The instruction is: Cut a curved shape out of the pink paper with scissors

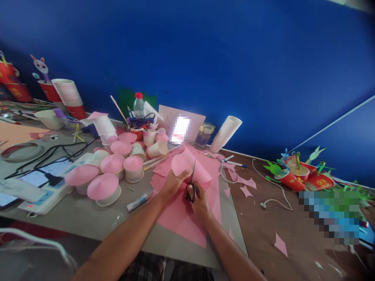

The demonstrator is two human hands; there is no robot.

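Centre frame, the left hand [175,183] is pinching the curled pink paper [201,170], the right hand [200,200] is gripping scissors [192,179]; turning paper, not wrist, should be giving smoother edges.

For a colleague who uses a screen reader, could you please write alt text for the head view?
A person's right hand holds scissors at a curled pink sheet held by the left hand, above more pink paper on a table. At left sit tubs topped with pink cones; beyond, stacked white cups lean before a blue wall.
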